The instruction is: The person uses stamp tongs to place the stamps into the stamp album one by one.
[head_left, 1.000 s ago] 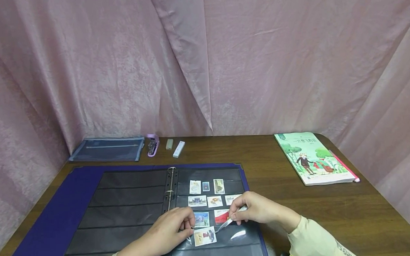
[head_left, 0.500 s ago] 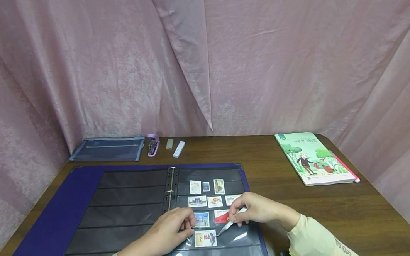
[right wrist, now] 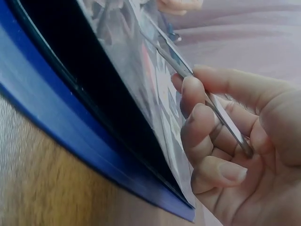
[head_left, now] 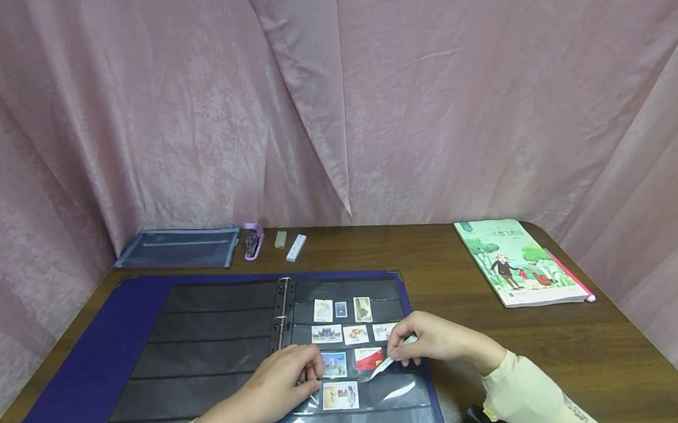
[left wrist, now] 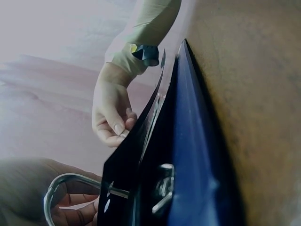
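In the head view, an open stamp album has a black right-hand page with several stamps in rows of clear pockets. My right hand pinches metal tweezers between thumb and fingers. Their tips are just up and right of the lowest stamp, apart from it. That stamp lies flat in the fourth row, under a blue stamp and a red-and-white stamp. My left hand, with curled fingers, pinches the clear pocket strip at its upper edge left of the lowest stamp; its fingertips are partly hidden.
Metal binder rings stand along the album's spine. Behind it lie a blue mesh pouch, a purple stapler, a small greenish block and a white block. A green book is at the right.
The lowest stamp has slid down a little, then stayed put. The tweezers have come off its right edge and moved up and right with my right hand. My left hand stays in place.
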`<state>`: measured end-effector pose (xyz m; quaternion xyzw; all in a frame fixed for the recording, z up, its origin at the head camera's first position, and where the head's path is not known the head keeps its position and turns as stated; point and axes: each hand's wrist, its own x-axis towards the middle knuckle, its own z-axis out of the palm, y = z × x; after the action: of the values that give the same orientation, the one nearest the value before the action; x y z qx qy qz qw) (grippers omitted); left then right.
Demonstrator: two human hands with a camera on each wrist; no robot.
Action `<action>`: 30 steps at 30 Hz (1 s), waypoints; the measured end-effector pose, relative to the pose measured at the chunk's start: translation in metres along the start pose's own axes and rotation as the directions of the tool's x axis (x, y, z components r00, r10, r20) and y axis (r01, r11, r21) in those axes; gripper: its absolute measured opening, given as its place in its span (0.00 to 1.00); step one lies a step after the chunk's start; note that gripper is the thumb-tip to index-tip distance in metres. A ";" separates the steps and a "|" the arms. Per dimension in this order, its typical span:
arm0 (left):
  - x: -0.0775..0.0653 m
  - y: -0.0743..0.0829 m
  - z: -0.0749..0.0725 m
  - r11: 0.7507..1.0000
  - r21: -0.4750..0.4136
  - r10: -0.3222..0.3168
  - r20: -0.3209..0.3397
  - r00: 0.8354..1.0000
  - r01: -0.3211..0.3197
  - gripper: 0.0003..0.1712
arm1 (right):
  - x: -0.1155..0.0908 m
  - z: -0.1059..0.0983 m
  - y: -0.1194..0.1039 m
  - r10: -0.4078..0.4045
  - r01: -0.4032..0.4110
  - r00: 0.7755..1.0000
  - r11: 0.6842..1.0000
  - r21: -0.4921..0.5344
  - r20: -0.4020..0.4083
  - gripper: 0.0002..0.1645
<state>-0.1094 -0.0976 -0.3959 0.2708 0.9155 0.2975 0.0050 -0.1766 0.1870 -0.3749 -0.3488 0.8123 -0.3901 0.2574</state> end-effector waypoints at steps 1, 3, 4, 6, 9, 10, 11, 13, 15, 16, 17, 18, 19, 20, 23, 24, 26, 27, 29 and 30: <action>0.000 0.000 0.000 1.000 0.001 -0.001 -0.001 1.000 0.001 0.13 | -0.001 -0.001 0.001 0.002 -0.002 1.000 1.000 -0.001 -0.015 0.08; 0.000 0.000 0.000 1.000 0.006 -0.001 -0.003 1.000 0.001 0.13 | -0.004 -0.002 0.003 0.006 -0.005 0.999 1.000 0.009 -0.049 0.09; 0.000 -0.001 0.000 1.000 0.005 -0.001 -0.002 1.000 0.001 0.13 | -0.006 -0.002 0.003 0.004 -0.002 0.998 1.000 0.017 -0.064 0.09; -0.001 -0.001 0.000 1.000 0.001 -0.003 0.002 1.000 0.003 0.13 | -0.008 -0.002 0.006 -0.003 0.006 0.996 0.999 0.041 -0.089 0.09; -0.002 -0.002 0.001 1.000 -0.005 -0.003 0.007 1.000 0.003 0.13 | -0.013 -0.001 0.009 -0.012 0.024 0.993 0.995 0.100 -0.114 0.10; -0.002 -0.002 0.001 1.000 -0.004 -0.001 0.005 1.000 0.001 0.13 | -0.015 -0.001 0.010 -0.015 0.030 0.993 0.992 0.123 -0.119 0.10; -0.002 -0.002 0.001 1.000 0.000 0.003 0.000 1.000 -0.003 0.13 | -0.017 -0.002 0.011 -0.021 0.039 0.992 0.989 0.142 -0.125 0.10; -0.001 -0.003 0.002 1.000 0.011 0.012 -0.012 1.000 -0.012 0.13 | -0.020 -0.003 0.013 -0.027 0.051 0.990 0.983 0.178 -0.135 0.10; 0.000 -0.003 0.002 1.000 0.021 0.022 -0.027 0.999 -0.022 0.13 | -0.023 -0.004 0.016 -0.039 0.068 0.989 0.976 0.205 -0.140 0.11; 0.000 -0.003 0.003 0.999 0.025 0.025 -0.032 0.999 -0.024 0.13 | -0.024 -0.005 0.017 -0.044 0.075 0.989 0.972 0.225 -0.140 0.11; 0.000 -0.003 0.003 0.999 0.026 0.027 -0.035 0.999 -0.026 0.13 | -0.026 -0.005 0.019 -0.051 0.084 0.989 0.966 0.243 -0.138 0.11; 0.000 -0.003 0.003 0.999 0.026 0.027 -0.035 0.999 -0.026 0.13 | -0.027 -0.005 0.021 -0.060 0.094 0.989 0.960 0.265 -0.134 0.12; 0.000 -0.002 0.003 0.999 0.024 0.026 -0.034 0.999 -0.026 0.13 | -0.029 -0.005 0.022 -0.065 0.100 0.989 0.952 0.289 -0.130 0.14; 0.000 -0.002 0.003 0.999 0.023 0.026 -0.033 0.999 -0.025 0.13 | -0.030 -0.005 0.024 -0.074 0.110 0.989 0.944 0.312 -0.126 0.14; 0.000 -0.002 0.002 1.000 0.021 0.021 -0.026 0.999 -0.020 0.13 | -0.034 -0.005 0.027 -0.087 0.128 0.988 0.926 0.356 -0.130 0.16; 0.000 -0.002 0.002 1.000 0.020 0.019 -0.023 1.000 -0.019 0.13 | -0.036 -0.005 0.028 -0.085 0.129 0.987 0.922 0.365 -0.134 0.17; -0.001 -0.002 0.002 1.000 0.016 0.014 -0.015 1.000 -0.014 0.13 | -0.038 -0.006 0.029 -0.086 0.136 0.985 0.920 0.367 -0.149 0.17; -0.001 -0.002 0.001 1.000 0.013 0.011 -0.011 1.000 -0.011 0.13 | -0.040 -0.006 0.030 -0.084 0.137 0.984 0.921 0.365 -0.157 0.17; -0.001 -0.002 0.001 1.000 0.009 0.004 -0.004 1.000 -0.004 0.13 | -0.042 -0.007 0.030 -0.072 0.132 0.982 0.924 0.360 -0.176 0.17; -0.001 -0.002 0.001 1.000 0.006 0.000 0.000 1.000 0.000 0.13 | -0.044 -0.008 0.030 -0.061 0.125 0.981 0.925 0.358 -0.185 0.17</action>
<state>-0.1096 -0.0986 -0.3976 0.2708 0.9163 0.2949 0.0042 -0.1658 0.2381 -0.3886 -0.2981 0.7264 -0.5754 0.2289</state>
